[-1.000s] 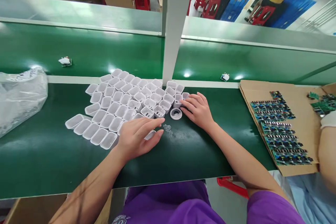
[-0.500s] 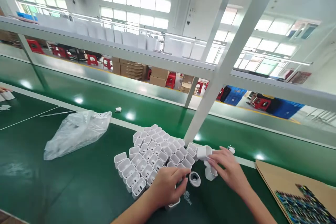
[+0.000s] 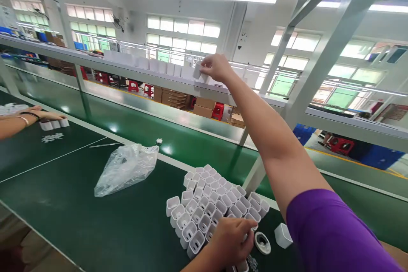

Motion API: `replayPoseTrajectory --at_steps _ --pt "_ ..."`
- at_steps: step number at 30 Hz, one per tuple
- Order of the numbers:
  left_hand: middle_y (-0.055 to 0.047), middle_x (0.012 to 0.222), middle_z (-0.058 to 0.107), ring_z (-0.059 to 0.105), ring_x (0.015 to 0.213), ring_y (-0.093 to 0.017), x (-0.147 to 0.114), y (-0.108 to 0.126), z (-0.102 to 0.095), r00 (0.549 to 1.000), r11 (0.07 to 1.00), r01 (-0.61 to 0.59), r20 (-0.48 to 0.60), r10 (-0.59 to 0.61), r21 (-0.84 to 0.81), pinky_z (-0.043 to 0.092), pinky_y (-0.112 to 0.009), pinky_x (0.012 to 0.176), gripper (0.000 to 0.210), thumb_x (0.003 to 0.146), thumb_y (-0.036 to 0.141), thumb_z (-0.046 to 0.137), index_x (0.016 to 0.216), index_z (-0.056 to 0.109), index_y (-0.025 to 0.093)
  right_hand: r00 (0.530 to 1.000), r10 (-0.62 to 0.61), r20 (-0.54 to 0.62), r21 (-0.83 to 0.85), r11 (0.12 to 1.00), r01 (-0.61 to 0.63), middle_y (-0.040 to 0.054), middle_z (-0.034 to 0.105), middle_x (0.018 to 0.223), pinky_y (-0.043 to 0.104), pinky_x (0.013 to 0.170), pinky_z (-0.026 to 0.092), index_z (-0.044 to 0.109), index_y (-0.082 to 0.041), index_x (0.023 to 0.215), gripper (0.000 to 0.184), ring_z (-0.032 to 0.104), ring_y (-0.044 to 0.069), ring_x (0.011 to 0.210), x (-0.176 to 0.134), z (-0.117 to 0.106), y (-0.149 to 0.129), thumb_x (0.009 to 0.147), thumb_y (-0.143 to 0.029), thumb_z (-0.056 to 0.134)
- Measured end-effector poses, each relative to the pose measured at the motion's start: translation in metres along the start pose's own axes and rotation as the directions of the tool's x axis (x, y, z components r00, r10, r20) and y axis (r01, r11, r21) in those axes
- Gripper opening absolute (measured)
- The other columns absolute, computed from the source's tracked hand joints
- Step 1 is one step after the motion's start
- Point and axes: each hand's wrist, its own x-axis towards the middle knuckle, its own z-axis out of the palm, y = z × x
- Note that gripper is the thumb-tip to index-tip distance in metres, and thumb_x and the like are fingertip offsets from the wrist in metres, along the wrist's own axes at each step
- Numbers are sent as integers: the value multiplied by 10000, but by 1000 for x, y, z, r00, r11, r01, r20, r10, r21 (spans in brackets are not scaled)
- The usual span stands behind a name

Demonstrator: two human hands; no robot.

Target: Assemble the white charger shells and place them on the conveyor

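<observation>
My right hand (image 3: 216,68) is raised to the shelf, its fingers closed on a white plastic housing (image 3: 196,69) at the shelf's edge. Low over the bench is my left hand (image 3: 231,238), its thumb and fingers pinched together; whatever they hold, if anything, is hidden. Just beyond it stands a packed group of open-topped white housings (image 3: 210,197), several with small slots inside. A white ring-shaped piece (image 3: 262,243) lies right of my left hand. Farther right, a single housing (image 3: 283,235) sits apart. Small pale bits (image 3: 253,262) lie close to my left hand.
A long shelf (image 3: 127,69) with a row of white pieces (image 3: 156,66) spans above the bench. A slanted post (image 3: 318,59) rises at the right. A clear plastic bag (image 3: 127,170) lies left. A co-worker's hand (image 3: 47,115) touches white pieces at far left.
My right hand has gone from the bench beside the housings up to the shelf. My left hand remains pinched by the group. The view has tilted upward and shifted left.
</observation>
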Motion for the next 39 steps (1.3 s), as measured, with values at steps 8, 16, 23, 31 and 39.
replayPoseTrajectory --at_steps 8,16,23,31,39 --pt "-71 554 650 645 453 -241 -10 -22 25 987 1000 19 160 -16 -18 455 -326 334 376 673 260 617 1048 642 285 994 94 62 -24 995 -93 111 690 1060 447 930 482 707 -145 1061 267 609 280 1023 34 50 2 818 -194 609" --pt "14 560 638 608 443 -151 -1 -9 -2 992 990 -86 98 75 109 376 -265 367 204 763 202 578 947 665 192 989 78 -127 -170 980 -99 142 536 1315 428 1043 399 484 -104 1392 559 493 285 1266 -5 50 -9 911 -379 561" --pt "1 701 685 648 595 -129 -4 -17 8 986 995 -98 131 99 -13 410 -239 519 221 905 173 445 991 649 174 950 -305 69 -241 919 312 60 590 1280 352 1029 401 596 -192 1280 442 513 186 1243 -224 16 -8 994 -440 368" --pt "26 711 652 597 613 -85 -12 12 14 923 960 -199 292 250 -196 340 -230 509 218 942 200 417 1032 615 174 854 510 -107 -173 836 -521 69 726 943 362 747 574 689 -229 1028 175 696 209 859 -532 13 14 902 -258 571" --pt "56 717 667 550 568 -77 -16 33 17 900 942 -209 324 290 -264 329 -245 501 161 902 174 496 1026 598 165 805 573 -157 -99 802 -590 21 744 864 314 700 562 687 -249 1024 167 709 180 771 -574 3 4 903 -247 572"
